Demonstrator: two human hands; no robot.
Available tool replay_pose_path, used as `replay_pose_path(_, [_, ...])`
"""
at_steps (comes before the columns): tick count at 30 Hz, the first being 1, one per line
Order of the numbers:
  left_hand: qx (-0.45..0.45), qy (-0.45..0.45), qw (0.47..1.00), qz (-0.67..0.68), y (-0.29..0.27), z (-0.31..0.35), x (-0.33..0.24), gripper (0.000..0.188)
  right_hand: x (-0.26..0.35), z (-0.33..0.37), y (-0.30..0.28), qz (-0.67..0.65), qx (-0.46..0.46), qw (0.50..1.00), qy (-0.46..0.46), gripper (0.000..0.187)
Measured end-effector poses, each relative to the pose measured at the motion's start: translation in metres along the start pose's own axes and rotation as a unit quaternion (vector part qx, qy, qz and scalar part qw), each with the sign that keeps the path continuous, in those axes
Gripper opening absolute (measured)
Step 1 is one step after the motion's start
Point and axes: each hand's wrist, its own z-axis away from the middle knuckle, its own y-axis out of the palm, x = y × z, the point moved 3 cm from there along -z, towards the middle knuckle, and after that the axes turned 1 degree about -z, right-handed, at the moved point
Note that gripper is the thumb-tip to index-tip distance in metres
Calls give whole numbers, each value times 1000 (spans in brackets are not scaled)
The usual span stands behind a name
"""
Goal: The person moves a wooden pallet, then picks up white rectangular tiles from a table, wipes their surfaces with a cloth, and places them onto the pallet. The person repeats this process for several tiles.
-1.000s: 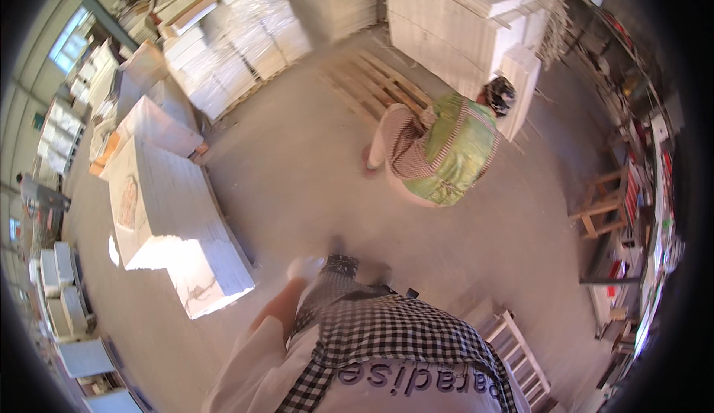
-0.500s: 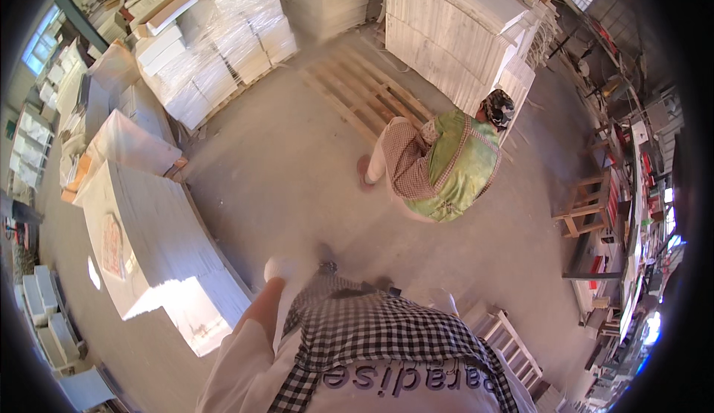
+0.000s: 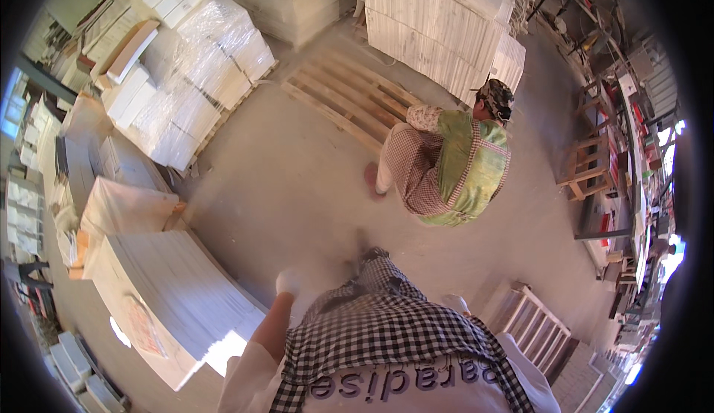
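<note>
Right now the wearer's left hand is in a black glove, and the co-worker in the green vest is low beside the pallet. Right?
Not quite: the left hand is in a white glove, as the head view shows. The co-worker in the green vest is low beside the pallet.

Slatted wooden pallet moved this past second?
No: the slatted wooden pallet keeps its place beside the tall white panel stack; the camera shifted.

"What's the floor like?"
"Brownish grey, with a small bright patch of light at lower left."
"Any window?"
"Yes, a bluish one at the far left edge."
"And at right?"
"A wooden stand, open-framed, on the floor."
</note>
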Motion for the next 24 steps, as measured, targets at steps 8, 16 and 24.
replay_pose_path(8, [48, 138, 987, 73, -86, -134, -56, 26, 91, -148, -11, -36, 64, 996, 50, 30])
replay_pose_path(16, [94, 254, 956, -113, -253, -213, -140, 22, 208, -393, -204, 29, -33, 998, -50, 35])
replay_pose_path(24, [13, 10, 994, 110, -353, -363, -129, 26, 313, -457, -416, -304, -369, 871, -114, 21])
